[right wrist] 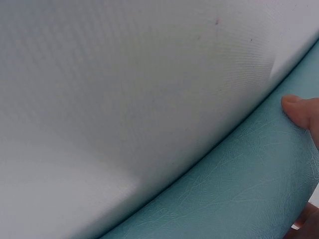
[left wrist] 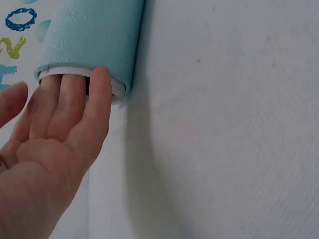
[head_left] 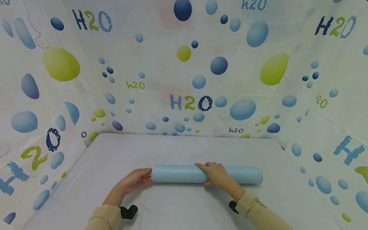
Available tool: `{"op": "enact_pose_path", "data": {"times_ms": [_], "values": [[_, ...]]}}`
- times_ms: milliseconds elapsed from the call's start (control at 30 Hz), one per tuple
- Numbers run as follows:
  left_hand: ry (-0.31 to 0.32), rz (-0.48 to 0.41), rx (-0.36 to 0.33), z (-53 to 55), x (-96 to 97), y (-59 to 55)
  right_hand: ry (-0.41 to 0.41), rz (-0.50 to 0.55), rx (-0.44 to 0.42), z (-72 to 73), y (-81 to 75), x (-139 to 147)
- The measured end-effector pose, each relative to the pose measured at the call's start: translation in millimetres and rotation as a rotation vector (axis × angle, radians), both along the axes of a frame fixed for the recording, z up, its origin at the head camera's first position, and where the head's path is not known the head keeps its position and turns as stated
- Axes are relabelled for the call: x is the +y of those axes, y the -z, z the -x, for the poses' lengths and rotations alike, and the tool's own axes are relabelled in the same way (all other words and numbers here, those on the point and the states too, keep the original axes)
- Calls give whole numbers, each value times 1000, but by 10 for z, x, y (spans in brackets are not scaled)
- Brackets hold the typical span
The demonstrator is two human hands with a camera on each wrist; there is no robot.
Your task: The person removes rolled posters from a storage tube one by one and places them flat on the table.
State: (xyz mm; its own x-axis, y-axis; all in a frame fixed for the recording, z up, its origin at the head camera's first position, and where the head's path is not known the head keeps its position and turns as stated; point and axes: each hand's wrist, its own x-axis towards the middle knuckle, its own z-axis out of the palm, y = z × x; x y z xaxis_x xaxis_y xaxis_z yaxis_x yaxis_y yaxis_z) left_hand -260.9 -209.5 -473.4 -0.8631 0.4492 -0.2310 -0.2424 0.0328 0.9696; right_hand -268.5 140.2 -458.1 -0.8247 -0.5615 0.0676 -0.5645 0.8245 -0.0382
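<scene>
A light blue roll (head_left: 178, 174) with a leather-like, finely creased surface lies lengthwise from left to right on the white-covered table. Its left end, seen in the left wrist view, is hollow with a white inner rim (left wrist: 75, 71). My left hand (head_left: 133, 180) is at that end, palm up, some fingers reaching inside the opening and the thumb standing apart from the roll. Over the middle, my right hand (head_left: 217, 175) grips the roll from above. Its thumb (right wrist: 300, 110) presses the near side while the fingers go over the far side, mostly hidden in the right wrist view.
A white cloth covers the table (head_left: 172, 204). Behind and on both sides hangs a white curtain (head_left: 161, 57) printed with blue and green drops and H2O lettering. Black wrist mounts (head_left: 129, 212) stick out by both sleeves.
</scene>
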Motion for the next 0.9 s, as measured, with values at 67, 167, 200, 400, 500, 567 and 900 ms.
{"op": "enact_pose_path", "data": {"times_ms": [67,167,200,400,500,567,900], "values": [[13,4,7,9,-13,12,-1,0,-1,-3,0,1],[25,5,10,25,-30,29,-4,2,3,-14,-6,1],[25,2,5,31,-34,38,-5,3,6,-18,-7,1],[30,4,7,66,-50,77,-21,5,23,-40,-30,-8],[18,11,11,76,-52,87,-21,11,23,-35,-27,-10],[9,15,14,75,-49,76,-21,17,23,-32,-27,-10],[-71,99,10,88,-80,18,-15,25,19,-39,-52,-13]]}}
